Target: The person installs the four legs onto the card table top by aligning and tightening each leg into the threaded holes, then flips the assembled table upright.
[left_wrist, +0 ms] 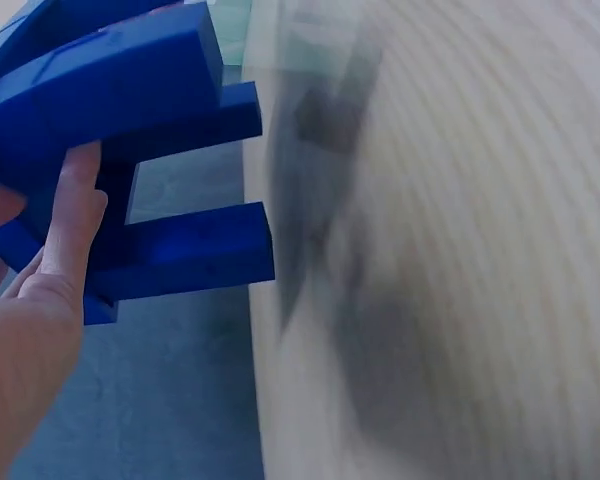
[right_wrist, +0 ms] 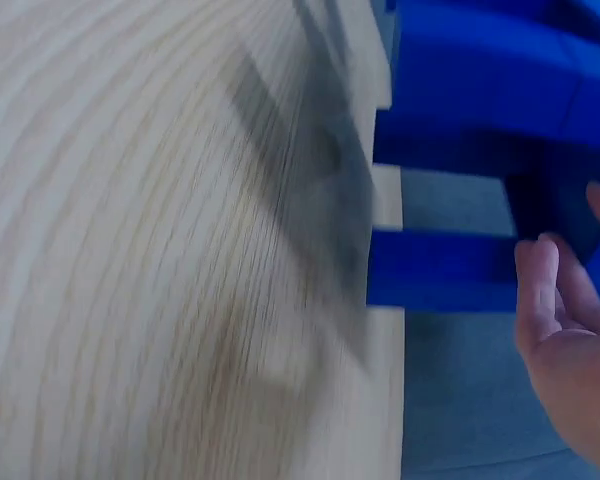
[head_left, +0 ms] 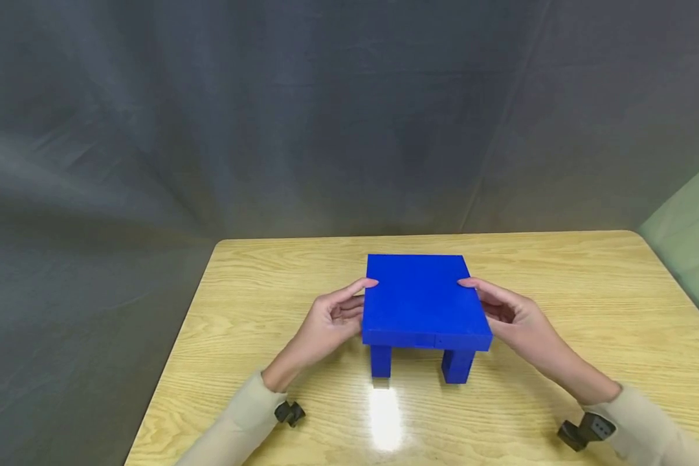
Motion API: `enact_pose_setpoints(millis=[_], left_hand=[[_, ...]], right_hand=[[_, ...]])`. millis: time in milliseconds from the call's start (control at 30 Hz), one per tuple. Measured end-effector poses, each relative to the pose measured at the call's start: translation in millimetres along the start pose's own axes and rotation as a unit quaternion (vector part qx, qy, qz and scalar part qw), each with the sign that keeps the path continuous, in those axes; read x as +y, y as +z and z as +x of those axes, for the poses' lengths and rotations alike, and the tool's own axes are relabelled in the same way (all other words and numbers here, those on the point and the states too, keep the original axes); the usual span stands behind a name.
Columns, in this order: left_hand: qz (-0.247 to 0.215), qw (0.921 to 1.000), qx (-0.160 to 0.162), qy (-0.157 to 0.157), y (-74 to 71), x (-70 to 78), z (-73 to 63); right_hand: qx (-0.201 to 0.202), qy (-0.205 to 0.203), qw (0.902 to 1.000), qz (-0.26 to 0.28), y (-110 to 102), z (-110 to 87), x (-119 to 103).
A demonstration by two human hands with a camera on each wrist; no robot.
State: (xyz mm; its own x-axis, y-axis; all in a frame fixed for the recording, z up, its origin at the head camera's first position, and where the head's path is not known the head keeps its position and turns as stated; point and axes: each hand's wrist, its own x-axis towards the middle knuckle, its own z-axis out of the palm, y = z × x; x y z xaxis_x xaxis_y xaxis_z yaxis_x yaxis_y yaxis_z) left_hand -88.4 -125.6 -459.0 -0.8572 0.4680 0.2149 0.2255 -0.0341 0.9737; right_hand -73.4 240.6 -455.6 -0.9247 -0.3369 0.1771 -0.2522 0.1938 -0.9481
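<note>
A small blue table-shaped piece [head_left: 422,301], with a flat square top and stubby legs [left_wrist: 195,250], is held level between both hands over the wooden tabletop. My left hand [head_left: 332,320] grips its left edge, thumb on the top surface and fingers tucked beneath. On the opposite edge my right hand [head_left: 521,327] grips it the same way, its fingers [right_wrist: 537,285] reaching under the top beside a leg [right_wrist: 440,268]. Two front legs show below the top in the head view; the back ones are hidden there. Shadows of the piece fall on the wood in both wrist views.
The light wooden tabletop [head_left: 256,285] spreads out around the hands, with a bright glare spot near the front. Dark grey cloth [head_left: 349,116] hangs behind it and along the left. Green material [head_left: 690,226] borders the right edge. Small black devices [head_left: 290,413] sit at both wrists.
</note>
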Motion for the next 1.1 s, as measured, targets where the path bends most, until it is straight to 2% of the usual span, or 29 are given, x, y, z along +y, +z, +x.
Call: enact_pose_setpoints(millis=[100,233,333,500,600,733,867,1100], left_hand=[[-0.019,0.9998,-0.002,-0.001,1.0,-3.3,-2.0],[-0.027,0.9996,-0.001,-0.001,4.0,-5.9,-4.4],[-0.035,0.9993,-0.011,-0.013,5.8,-7.1,-5.1],[-0.064,0.9963,-0.046,-0.034,4.1,-8.5,-4.7],[-0.073,0.994,-0.066,-0.048,1.6,-6.6,-5.6],[-0.077,0.9914,-0.084,-0.065,-0.5,-4.4,-7.4],[-0.078,0.9898,-0.097,-0.07,-2.2,-6.3,-7.7],[-0.058,0.9911,-0.099,-0.069,-6.1,-9.4,-9.1]], right_hand=[[-0.018,0.02,0.9995,0.017,0,-0.9,-2],[-0.056,0.034,0.9929,0.099,0,-0.7,-2],[-0.076,0.041,0.986,0.143,0,-2.3,-2],[-0.069,0.047,0.9931,0.083,4,-6.0,-5],[-0.069,0.035,0.9958,0.05,6,-6.7,-3],[-0.082,0.015,0.9954,0.048,6,-9.8,0],[-0.096,-0.006,0.9929,0.07,6,-11.6,2],[-0.108,-0.009,0.9911,0.078,9,-9.6,1]])
